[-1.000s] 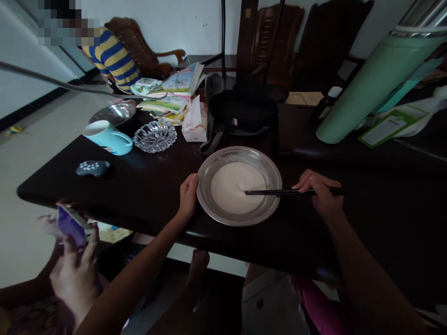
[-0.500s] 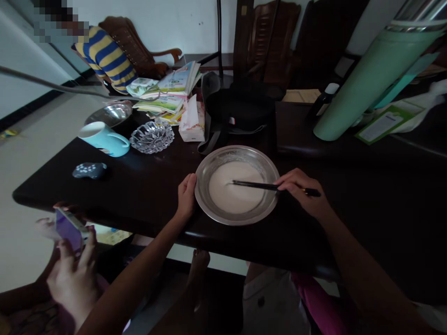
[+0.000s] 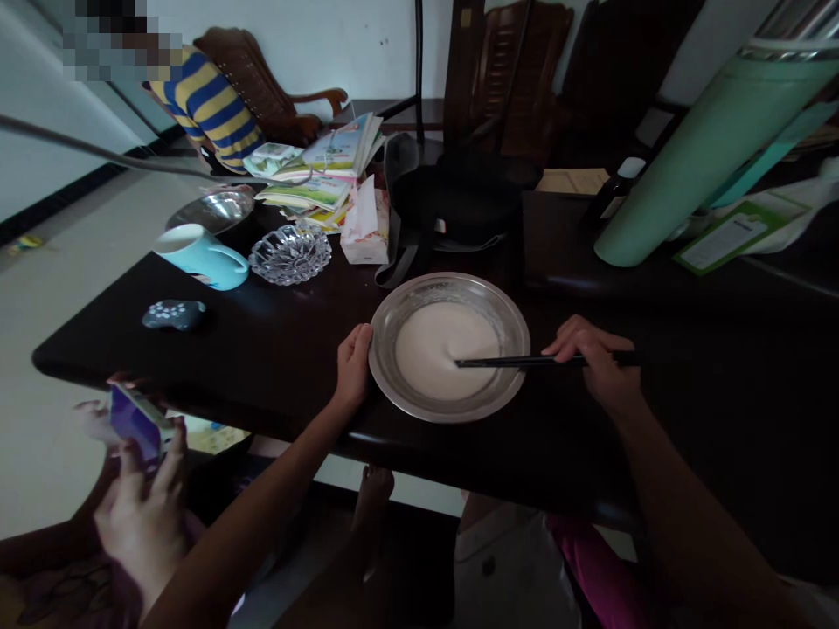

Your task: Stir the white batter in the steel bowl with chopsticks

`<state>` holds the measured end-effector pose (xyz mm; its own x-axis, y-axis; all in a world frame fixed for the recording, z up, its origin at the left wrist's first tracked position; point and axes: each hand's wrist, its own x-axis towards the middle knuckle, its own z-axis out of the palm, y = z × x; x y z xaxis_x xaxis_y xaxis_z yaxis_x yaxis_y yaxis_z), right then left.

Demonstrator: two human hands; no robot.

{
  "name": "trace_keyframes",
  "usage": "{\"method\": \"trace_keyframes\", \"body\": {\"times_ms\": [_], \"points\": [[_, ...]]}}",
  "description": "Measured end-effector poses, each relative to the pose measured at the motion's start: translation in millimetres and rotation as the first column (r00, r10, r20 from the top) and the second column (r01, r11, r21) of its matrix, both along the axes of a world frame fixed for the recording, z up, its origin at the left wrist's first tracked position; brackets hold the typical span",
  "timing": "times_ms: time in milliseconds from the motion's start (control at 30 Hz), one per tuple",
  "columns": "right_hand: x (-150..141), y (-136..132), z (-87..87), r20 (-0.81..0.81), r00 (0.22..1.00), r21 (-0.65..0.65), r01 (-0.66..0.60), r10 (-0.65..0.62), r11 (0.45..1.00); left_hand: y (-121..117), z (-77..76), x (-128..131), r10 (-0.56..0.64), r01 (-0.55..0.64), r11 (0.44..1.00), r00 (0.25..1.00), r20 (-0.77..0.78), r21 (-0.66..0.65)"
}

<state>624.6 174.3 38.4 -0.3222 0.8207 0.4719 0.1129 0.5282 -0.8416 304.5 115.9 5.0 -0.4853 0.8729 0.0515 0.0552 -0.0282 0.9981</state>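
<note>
A steel bowl (image 3: 384,376) stands near the front edge of the dark table (image 3: 281,367). In it lies a pale, whitish batter (image 3: 433,349) with a swirl on its surface. My left hand (image 3: 354,362) grips the bowl's left rim, the thumb on top. Black chopsticks (image 3: 504,361) are held in my right hand (image 3: 599,358), to the right of the bowl. They lie nearly level across the right rim, and their tips dip into the batter near its middle.
Left on the table are a game controller (image 3: 174,314), a blue mug (image 3: 203,258), a glass dish (image 3: 292,255) and a tissue pack (image 3: 365,231). A green flask (image 3: 695,166) stands at right. Beside my left arm, another person's hands (image 3: 141,515) hold a phone (image 3: 135,424).
My right hand has moved right, away from the bowl's rim. The chopstick tips have shifted slightly right and toward me in the batter. My left hand keeps its hold on the rim.
</note>
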Motion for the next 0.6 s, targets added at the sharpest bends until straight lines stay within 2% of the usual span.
{"method": "trace_keyframes", "body": {"times_ms": [100,167,267,333,433,500,567,600], "points": [[-1.4,-0.5,0.1,0.142,0.984,0.01,-0.108,0.106,0.994,-0.5,0.0,0.4,0.011,-0.011,1.0,1.0,0.003,-0.006],[-0.7,-0.1,0.0,0.144,0.989,0.023,-0.043,0.039,0.999,-0.6,0.3,0.6,0.014,-0.014,1.0,1.0,0.003,0.003],[1.8,0.5,-0.2,0.002,0.997,0.005,0.081,-0.081,0.997,-0.5,0.3,0.5,0.007,-0.007,1.0,1.0,0.0,0.006],[1.6,0.2,0.1,-0.002,1.0,-0.003,0.023,-0.023,1.0,-0.3,0.1,0.2,0.008,-0.008,1.0,1.0,-0.001,0.006],[-0.4,-0.3,1.1,0.122,0.99,0.022,-0.079,0.076,0.997,-0.3,-0.3,0.0,0.013,-0.013,1.0,1.0,-0.005,0.007],[-0.3,0.0,1.3,0.108,0.994,0.039,-0.008,0.004,0.999,-0.4,-0.5,0.0,0.012,-0.012,1.0,1.0,-0.006,0.012],[1.1,0.3,1.0,0.018,0.997,0.027,0.078,-0.078,0.997,-0.4,-0.7,0.0,0.002,-0.002,1.0,1.0,0.001,0.017],[1.8,0.4,0.8,-0.015,0.997,0.013,0.08,-0.08,0.997,-0.4,-0.7,-0.1,-0.004,0.004,1.0,1.0,0.005,0.018]]}}
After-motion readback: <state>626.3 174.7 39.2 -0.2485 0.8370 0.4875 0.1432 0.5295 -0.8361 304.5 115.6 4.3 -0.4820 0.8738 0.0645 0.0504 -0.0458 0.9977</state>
